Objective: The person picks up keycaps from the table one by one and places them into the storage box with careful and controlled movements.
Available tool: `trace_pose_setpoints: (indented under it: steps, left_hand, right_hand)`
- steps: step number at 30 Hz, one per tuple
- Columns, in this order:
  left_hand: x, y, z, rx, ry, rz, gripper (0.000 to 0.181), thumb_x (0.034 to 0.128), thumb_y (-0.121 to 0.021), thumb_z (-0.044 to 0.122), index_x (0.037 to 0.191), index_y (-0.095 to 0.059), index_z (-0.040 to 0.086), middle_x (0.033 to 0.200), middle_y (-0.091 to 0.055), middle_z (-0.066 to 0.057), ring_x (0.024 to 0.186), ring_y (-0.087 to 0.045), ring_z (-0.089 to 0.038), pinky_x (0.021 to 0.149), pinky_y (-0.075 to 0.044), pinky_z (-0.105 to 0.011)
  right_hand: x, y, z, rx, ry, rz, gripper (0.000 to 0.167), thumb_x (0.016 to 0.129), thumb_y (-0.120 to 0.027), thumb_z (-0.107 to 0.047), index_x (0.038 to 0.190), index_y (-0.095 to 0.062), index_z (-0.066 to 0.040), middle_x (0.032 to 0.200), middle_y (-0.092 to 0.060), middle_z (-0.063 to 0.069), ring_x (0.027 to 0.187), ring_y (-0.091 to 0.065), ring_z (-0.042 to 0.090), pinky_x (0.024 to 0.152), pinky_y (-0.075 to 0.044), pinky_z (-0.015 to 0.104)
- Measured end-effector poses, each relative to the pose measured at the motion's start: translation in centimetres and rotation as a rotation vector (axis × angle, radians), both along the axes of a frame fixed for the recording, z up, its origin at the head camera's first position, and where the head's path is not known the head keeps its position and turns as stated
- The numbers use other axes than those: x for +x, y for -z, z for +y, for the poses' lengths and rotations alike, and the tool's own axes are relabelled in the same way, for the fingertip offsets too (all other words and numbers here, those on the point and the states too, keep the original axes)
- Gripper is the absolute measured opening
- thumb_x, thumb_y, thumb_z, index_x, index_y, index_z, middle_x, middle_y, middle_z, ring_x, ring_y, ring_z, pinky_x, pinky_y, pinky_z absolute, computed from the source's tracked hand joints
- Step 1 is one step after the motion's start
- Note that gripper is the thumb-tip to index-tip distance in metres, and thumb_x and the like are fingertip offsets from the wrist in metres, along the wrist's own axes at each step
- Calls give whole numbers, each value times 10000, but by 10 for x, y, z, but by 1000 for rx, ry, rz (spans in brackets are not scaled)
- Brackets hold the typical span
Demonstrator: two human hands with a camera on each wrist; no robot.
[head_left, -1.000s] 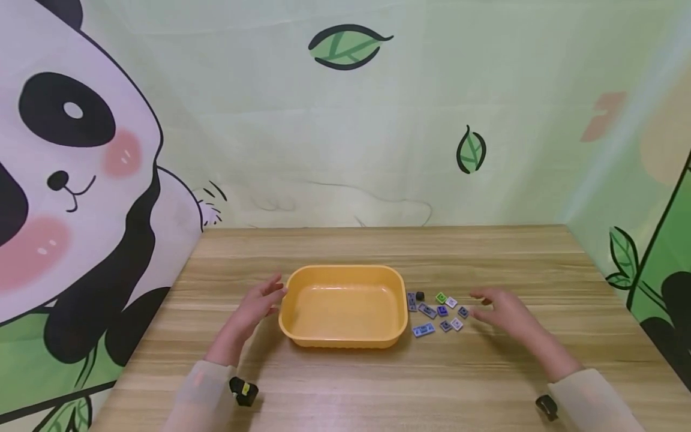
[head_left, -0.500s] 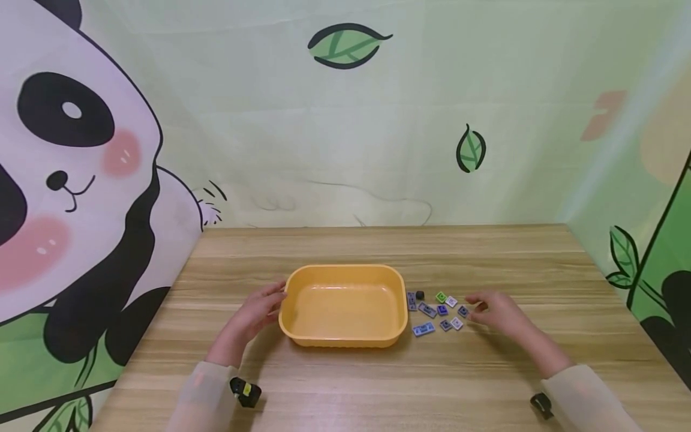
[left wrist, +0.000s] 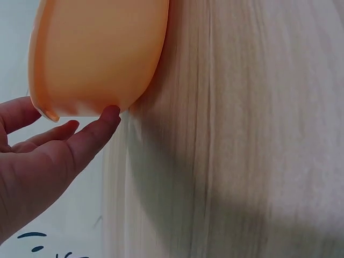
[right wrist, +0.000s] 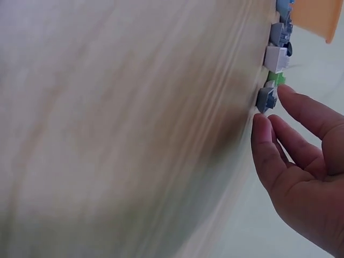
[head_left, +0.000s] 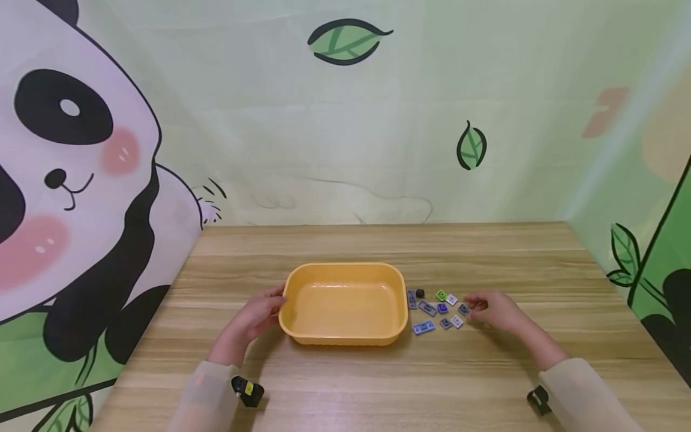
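An orange-yellow plastic basin (head_left: pixel 345 312) stands on the table. At its left end is my left hand (head_left: pixel 259 315); in the left wrist view its extended fingertips (left wrist: pixel 110 113) meet the basin's end wall (left wrist: pixel 102 48). To the basin's right lie several small blocks with raised marks, among them green (head_left: pixel 441 295), white (head_left: pixel 456 321), purple-blue (head_left: pixel 442 308) and longer blue (head_left: pixel 423 327) ones. My right hand (head_left: pixel 496 312) is at the rightmost dark grey-blue block (head_left: pixel 463 309). In the right wrist view, thumb and fingers bend around this block (right wrist: pixel 266 99), apparently with small gaps.
The wood-grain table (head_left: pixel 378 384) ends at a printed cloth backdrop (head_left: pixel 270 120) behind and on both sides. A small black cube (head_left: pixel 420 293) lies by the basin's right side. Black wrist cameras hang below both sleeves.
My right hand has moved left to the dark grey-blue block, its fingers drawing together. My left hand has moved slightly right against the basin. The blocks and basin look unmoved.
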State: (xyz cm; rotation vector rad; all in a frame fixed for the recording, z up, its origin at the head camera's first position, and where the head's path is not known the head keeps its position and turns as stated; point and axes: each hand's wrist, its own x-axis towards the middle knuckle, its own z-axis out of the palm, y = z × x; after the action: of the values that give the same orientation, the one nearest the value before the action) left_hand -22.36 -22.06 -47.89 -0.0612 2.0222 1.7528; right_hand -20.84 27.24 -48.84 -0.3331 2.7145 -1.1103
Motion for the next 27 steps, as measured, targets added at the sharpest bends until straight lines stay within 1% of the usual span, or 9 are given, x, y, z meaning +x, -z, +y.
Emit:
trace_pose_setpoints:
  steps: [3,8,10,12,16,18,21,27]
  left_hand:
    - [0,-1,0,-1,3,1,607,1072,-374,85,1604,-125,-65,1634,-253,-341,1326,-501,-290,1015,-537,-340]
    - [0,-3,1,-6,-3,-7,611,1073,-371,94,1608,-119,-60,1640,-247,-334,1373,-468,-323,1116,-493,-425]
    - [0,-3,1,-7,-1,-8,611,1074,-368,96,1608,-117,-62,1641,-244,-334,1379,-462,-323,1126,-486,-431]
    - [0,-2,0,-6,1,-7,612,1073,-368,99,1608,-117,-62,1639,-249,-335,1364,-476,-304,1099,-503,-397]
    - [0,0,1,0,-2,-8,607,1071,-366,96,1607,-130,-65,1628,-276,-338,1289,-527,-233,979,-536,-289]
    - [0,1,1,4,-7,-7,606,1070,-370,95,1604,-137,-70,1622,-284,-343,1255,-545,-204,938,-539,-261]
    - [0,2,0,10,-14,-9,602,1073,-369,95,1604,-140,-69,1620,-285,-345,1242,-551,-191,916,-540,-245]
    - [1,2,0,17,-15,-9,600,1081,-369,99,1606,-131,-66,1630,-266,-342,1275,-532,-210,916,-543,-239]
  right_hand:
    - [-2,2,1,-12,-12,-14,438,824,-746,5,1177,-612,226,952,-713,257,861,-651,211,675,-524,172]
    - [-4,5,0,-7,-9,-20,432,818,-743,21,1182,-618,216,951,-710,248,850,-640,203,680,-518,167]
    - [-5,5,-1,3,-8,-15,428,815,-748,18,1177,-626,209,949,-710,244,851,-641,206,685,-517,171]
    - [-5,5,-2,13,-5,-13,422,813,-756,9,1170,-636,199,944,-711,235,851,-639,205,689,-515,178]
    - [-6,5,-5,36,3,-18,408,817,-763,-9,1163,-653,177,932,-709,204,847,-623,187,691,-509,193]
    - [-6,4,-5,44,5,-20,398,821,-760,-11,1161,-659,171,926,-708,196,843,-618,185,690,-506,202]
    - [-6,4,-6,58,8,-18,383,832,-758,-16,1159,-666,161,919,-708,189,839,-619,183,691,-507,209]
    - [-6,6,-7,72,17,-16,362,844,-751,-16,1154,-672,154,917,-711,181,839,-625,186,687,-509,206]
